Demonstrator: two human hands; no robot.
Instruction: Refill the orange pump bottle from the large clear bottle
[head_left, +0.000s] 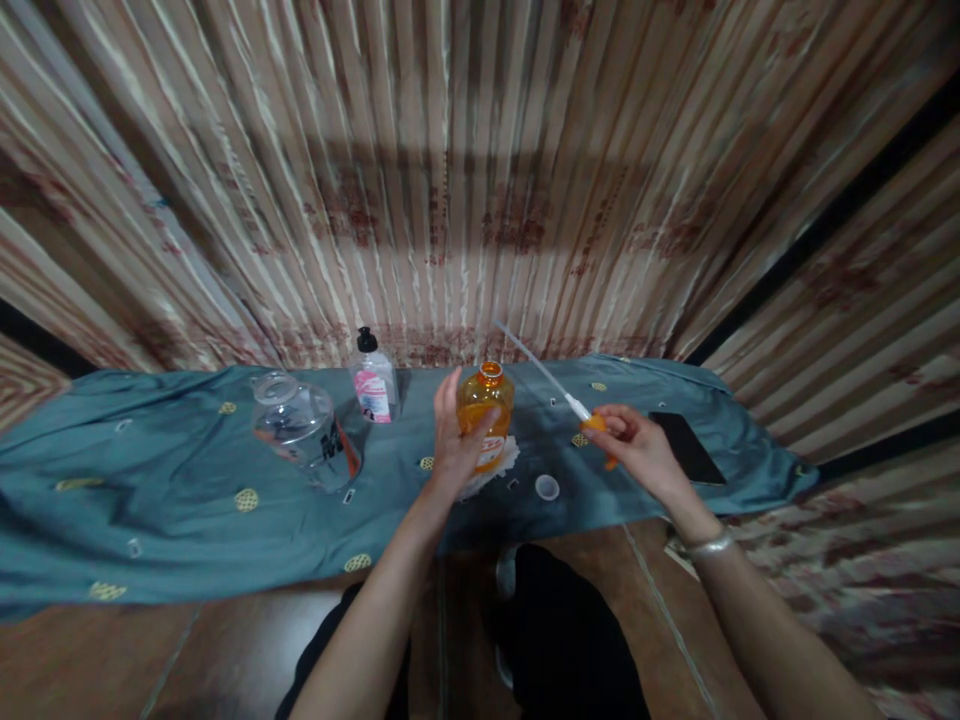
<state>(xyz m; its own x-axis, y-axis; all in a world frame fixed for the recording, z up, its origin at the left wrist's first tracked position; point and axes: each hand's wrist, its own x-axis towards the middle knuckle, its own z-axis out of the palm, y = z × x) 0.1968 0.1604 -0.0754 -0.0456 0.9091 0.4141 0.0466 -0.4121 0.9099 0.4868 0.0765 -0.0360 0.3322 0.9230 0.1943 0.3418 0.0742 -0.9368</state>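
My left hand [461, 440] is wrapped round the left side of an amber see-through bottle [499, 405], its neck uncapped and its body part filled with liquid. The bottle stands upright on a white paper or cloth piece [514, 455]. In my right hand [634, 445], the fingers are closed on the orange head of a pump dispenser [579, 406]. Its long pale tube points up and to the left, outside the bottle. Just right of the bottle lies a small round white cap or dish [547, 487].
On the left stands a large clear plastic jug [300, 430], and behind it a clear pump bottle [375, 385] with a black top and pink label. A flat black object [686, 447] lies at the right. Pleated curtains [480, 180] hang behind the green cloth [187, 500].
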